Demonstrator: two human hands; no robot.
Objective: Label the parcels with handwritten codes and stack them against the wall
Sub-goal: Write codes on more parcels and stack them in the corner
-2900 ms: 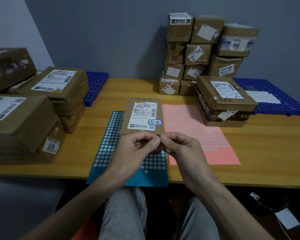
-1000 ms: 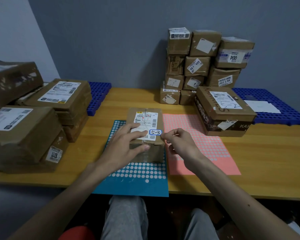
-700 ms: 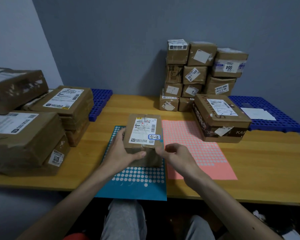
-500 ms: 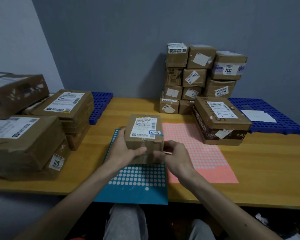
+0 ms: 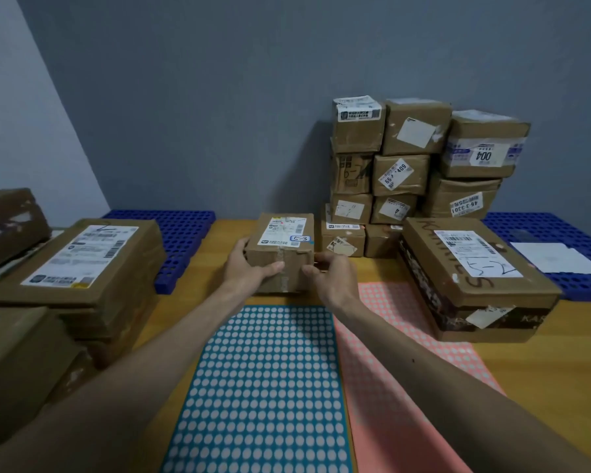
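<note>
Gripping parcel (image 5: 292, 279) — handwritten code (image 5: 300, 238) blurred.

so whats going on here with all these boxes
A person is labelling parcels at a wooden table. The left hand and right hand grip a small parcel by its sides, held out toward the stack of parcels against the wall. Its top already carries a blue-edged sticker with a handwritten code. A teal sheet and a pink sheet of dot stickers lie nearer the person.
</note>
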